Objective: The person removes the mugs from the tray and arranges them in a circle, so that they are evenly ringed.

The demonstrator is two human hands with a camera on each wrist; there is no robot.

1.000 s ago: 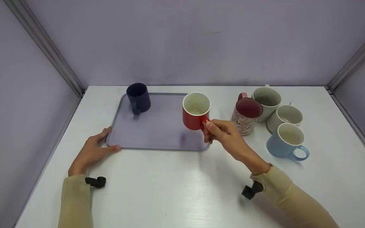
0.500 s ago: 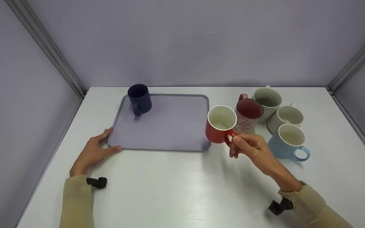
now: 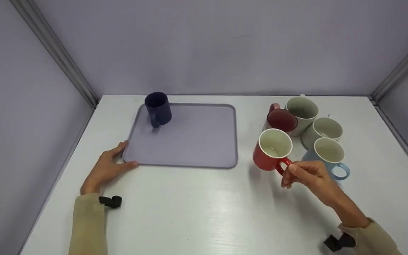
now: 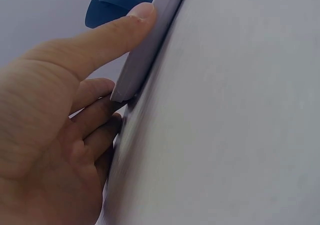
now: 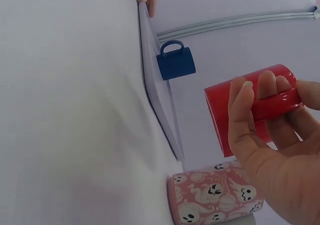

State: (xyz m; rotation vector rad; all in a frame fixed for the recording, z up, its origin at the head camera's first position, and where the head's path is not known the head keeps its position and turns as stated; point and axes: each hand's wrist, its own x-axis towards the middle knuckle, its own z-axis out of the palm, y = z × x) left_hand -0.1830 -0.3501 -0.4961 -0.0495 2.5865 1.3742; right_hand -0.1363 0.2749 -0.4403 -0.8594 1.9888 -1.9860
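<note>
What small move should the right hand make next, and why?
Probably lower the red mug to the table near the pink mug: the right hand holds it by the handle, above the table, having carried it rightward from over the tray.

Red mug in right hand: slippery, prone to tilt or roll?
Glossy highlights suggest the red mug may be slippery. Gripped by its side handle, it could tilt if the fingers loosen. Being cylindrical, it would probably roll if laid sideways.

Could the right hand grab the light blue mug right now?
Probably not yet: the right hand holds the red mug, though nothing seems to block the handle of the light blue mug.
</note>
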